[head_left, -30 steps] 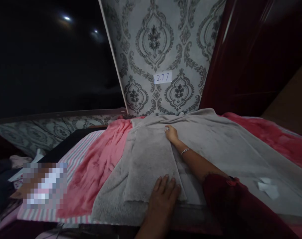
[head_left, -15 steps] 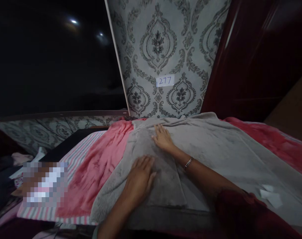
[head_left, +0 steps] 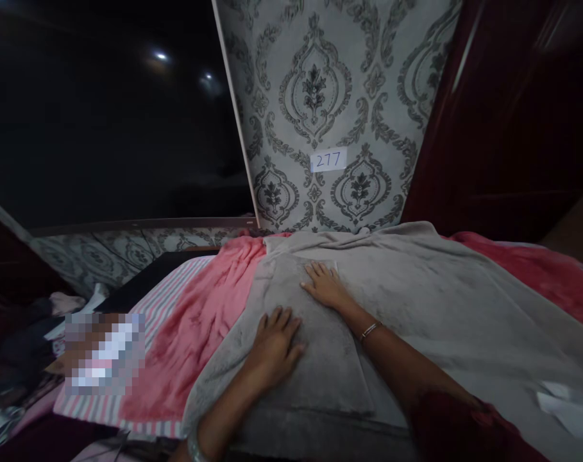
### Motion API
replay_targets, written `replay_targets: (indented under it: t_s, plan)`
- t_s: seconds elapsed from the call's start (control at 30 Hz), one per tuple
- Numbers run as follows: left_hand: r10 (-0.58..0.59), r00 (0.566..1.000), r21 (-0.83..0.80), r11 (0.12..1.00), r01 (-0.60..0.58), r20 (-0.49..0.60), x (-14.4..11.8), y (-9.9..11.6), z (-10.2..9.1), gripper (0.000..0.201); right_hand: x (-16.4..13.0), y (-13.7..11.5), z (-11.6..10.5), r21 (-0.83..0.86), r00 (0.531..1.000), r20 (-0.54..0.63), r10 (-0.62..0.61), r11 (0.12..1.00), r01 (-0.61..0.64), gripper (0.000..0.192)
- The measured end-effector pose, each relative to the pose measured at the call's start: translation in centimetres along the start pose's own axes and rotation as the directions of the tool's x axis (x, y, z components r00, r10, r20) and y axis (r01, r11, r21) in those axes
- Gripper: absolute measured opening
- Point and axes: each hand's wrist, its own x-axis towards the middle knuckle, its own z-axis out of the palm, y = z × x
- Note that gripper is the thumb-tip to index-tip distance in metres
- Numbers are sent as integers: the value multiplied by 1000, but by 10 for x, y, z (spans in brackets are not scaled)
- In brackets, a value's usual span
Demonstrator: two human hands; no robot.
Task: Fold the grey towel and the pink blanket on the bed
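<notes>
A folded flap of grey plush cloth (head_left: 327, 359) lies on the wide grey blanket (head_left: 440, 308). My left hand (head_left: 274, 350) rests palm down on the flap's left part, fingers spread. Farther back, my right hand (head_left: 326, 285) lies flat near the flap's far right corner, its fingers stretched out. Neither hand grips anything; both press on the cloth's surface. The flap's right edge shows as a straight line running toward me beneath my right forearm. White tags (head_left: 563, 407) lie on the blanket at the lower right.
Pink plush fabric (head_left: 204, 321) shows at the left, over a striped sheet (head_left: 163, 295). Red fabric (head_left: 532, 263) lies at the right. Behind stand a patterned wall (head_left: 315, 115) with a "277" paper (head_left: 328, 159), a large dark screen (head_left: 118, 128) and a dark red panel (head_left: 503, 128).
My right hand has slid a little toward me, baring the flap's far edge. My left hand's fingers are spread wider on the cloth. The view has shifted slightly.
</notes>
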Motion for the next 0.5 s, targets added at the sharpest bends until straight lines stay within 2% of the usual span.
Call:
replay_targets:
  t_s: [0.1, 0.17, 0.3, 0.4, 0.5]
  plan:
    - [-8, 1000, -45, 999, 7, -19, 38, -5, -16, 42, 0, 1, 3, 1, 1000, -18, -13, 1000, 13, 69]
    - [-30, 999, -34, 999, 30, 22, 74, -6, -24, 44, 0, 1, 5, 2, 999, -41, -15, 1000, 15, 68]
    - [-183, 977, 40, 983, 180, 112, 141, -10, -20, 51, 1, 2, 8, -8, 997, -72, 22, 1000, -22, 67]
    - [-234, 968, 53, 972, 230, 95, 164, -17, -5, 54, 1, 3, 9, -13, 995, -75, 63, 998, -64, 69]
    - [-252, 965, 62, 967, 248, 73, 165, -24, 10, 56, 1, 2, 8, -13, 994, -58, 94, 995, -95, 69]
